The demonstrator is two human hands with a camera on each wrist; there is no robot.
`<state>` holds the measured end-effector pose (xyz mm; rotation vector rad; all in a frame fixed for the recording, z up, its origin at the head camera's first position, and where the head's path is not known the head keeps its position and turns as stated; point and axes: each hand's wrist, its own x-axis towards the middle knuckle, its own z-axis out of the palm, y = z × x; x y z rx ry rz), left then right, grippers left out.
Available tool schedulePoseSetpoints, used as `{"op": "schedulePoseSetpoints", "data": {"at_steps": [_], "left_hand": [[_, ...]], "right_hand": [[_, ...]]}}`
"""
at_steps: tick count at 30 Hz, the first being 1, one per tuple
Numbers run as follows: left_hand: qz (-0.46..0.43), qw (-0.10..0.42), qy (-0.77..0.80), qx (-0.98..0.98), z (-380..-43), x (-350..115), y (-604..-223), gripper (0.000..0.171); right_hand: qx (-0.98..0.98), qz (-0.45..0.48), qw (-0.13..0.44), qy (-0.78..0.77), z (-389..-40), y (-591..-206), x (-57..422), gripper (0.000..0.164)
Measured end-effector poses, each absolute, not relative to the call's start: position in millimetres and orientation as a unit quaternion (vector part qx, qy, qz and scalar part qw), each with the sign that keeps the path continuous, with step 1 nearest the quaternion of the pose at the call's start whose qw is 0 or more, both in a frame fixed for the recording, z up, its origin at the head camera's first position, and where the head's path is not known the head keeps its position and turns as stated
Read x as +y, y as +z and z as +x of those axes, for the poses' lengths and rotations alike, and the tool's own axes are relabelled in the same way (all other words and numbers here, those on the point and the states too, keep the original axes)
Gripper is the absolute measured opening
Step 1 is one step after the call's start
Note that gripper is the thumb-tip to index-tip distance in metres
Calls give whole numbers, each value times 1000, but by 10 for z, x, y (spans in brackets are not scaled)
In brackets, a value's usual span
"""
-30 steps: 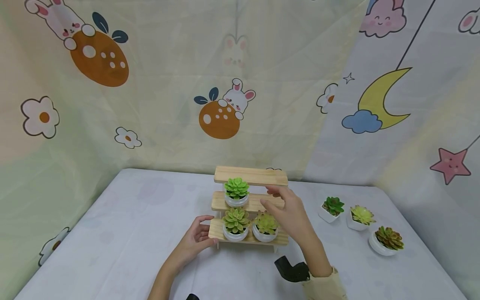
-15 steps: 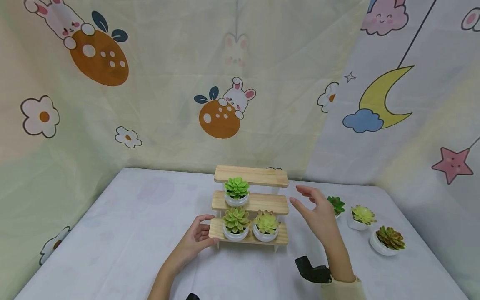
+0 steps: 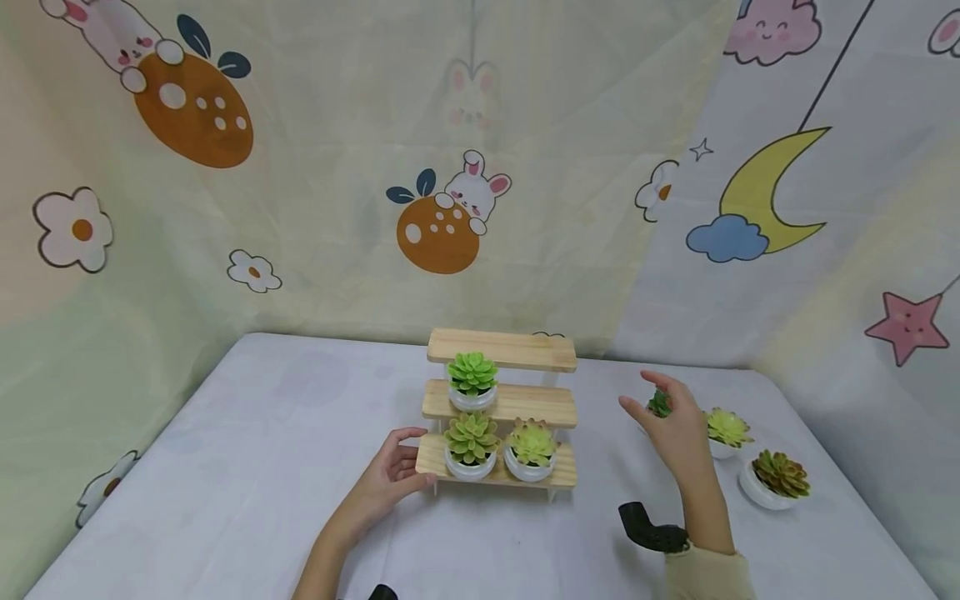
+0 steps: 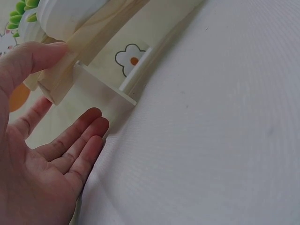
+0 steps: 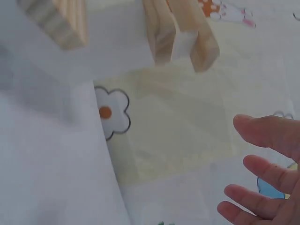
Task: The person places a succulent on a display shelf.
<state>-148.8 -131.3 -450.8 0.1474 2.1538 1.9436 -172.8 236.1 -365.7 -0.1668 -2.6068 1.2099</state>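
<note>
A three-tier wooden plant stand [image 3: 501,350] stands on the table. My left hand [image 3: 381,481] pinches the left end of its lowest board, thumb on top in the left wrist view. One potted succulent [image 3: 472,373] sits at the left of the middle board. The lowest board bears a green succulent [image 3: 470,439] and a paler succulent [image 3: 532,443]. With fingers spread and nothing between them, my right hand [image 3: 684,433] is over a dark green succulent [image 3: 659,403], partly hiding it. Whether they touch, I cannot tell.
To the right of that hand are a yellow-green succulent [image 3: 727,427] and a reddish succulent [image 3: 782,475] in white pots. A white cloth covers the table [image 3: 247,467]. Behind it hangs a patterned curtain [image 3: 322,167]. Black camera mounts sit by both wrists.
My right hand has moved right, from beside the stand's boards to the dark green succulent. The left hand keeps its place on the lowest board, and the plants stand where they were.
</note>
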Motion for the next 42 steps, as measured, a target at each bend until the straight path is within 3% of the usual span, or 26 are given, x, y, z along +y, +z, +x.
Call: {"op": "schedulePoseSetpoints", "data": {"at_steps": [8, 21, 42], "left_hand": [[53, 122, 667, 733, -1483, -1322, -4498, 66], [55, 126, 667, 732, -1500, -1324, -4513, 66], [47, 123, 662, 738, -1516, -1341, -4548, 67]], "right_hand": [[-890, -107, 113, 429, -1732, -3759, 2701, 74], [-889, -177, 24, 421, -1826, -3980, 2879, 92], [-897, -138, 13, 420, -1872, -4145, 2916, 87]]}}
